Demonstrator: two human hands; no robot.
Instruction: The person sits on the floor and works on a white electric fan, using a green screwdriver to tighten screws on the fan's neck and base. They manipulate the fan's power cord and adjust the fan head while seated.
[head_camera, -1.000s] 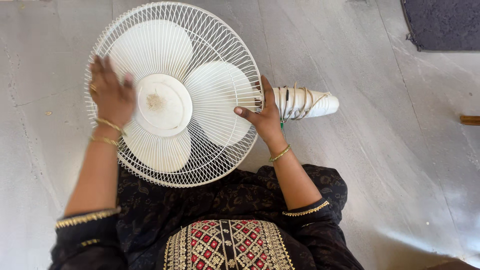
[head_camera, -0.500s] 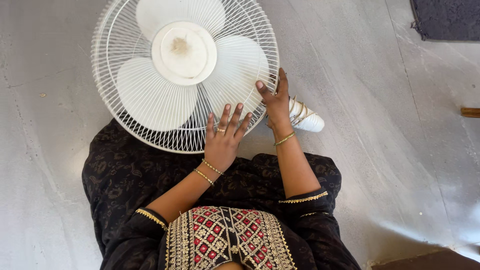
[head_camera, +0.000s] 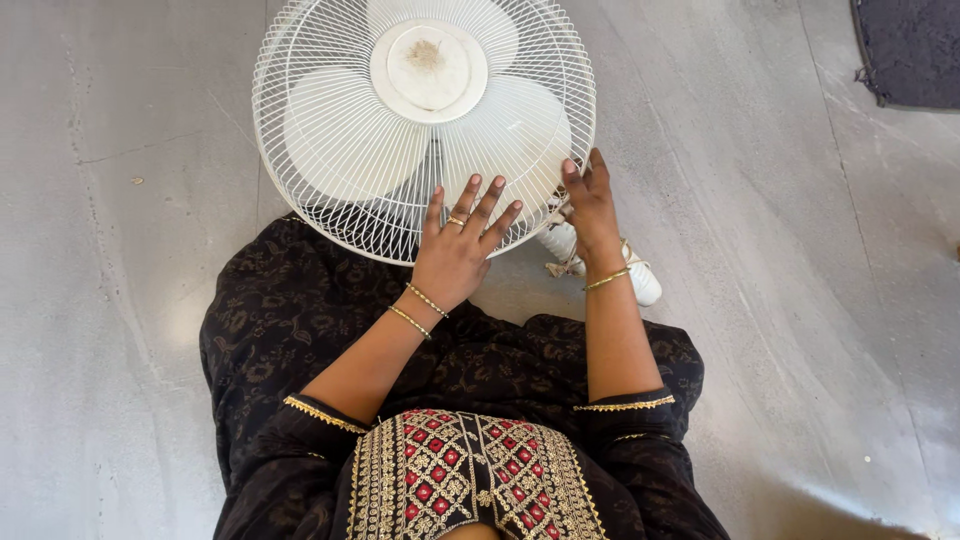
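Grey floor, fan guard (head_camera: 330, 150) face-up, hands (head_camera: 455, 250) spread flat on its rim.

Bright daylight, soft shadows, mild glare on floor (head_camera: 780, 300), sharp focus.

The fan (head_camera: 425, 120) lies flat on the floor (head_camera: 130, 300), grille up, just beyond the person's lap. The left hand (head_camera: 455, 250) rests on the near edge of the grille, fingers spread over the wires. The right hand (head_camera: 590, 205) sits at the grille's near right rim, just beside the left. A shoe (head_camera: 640, 280) lies on the floor under the right wrist. A mat (head_camera: 910, 50) occupies the far right corner of the floor, well apart from the fan.
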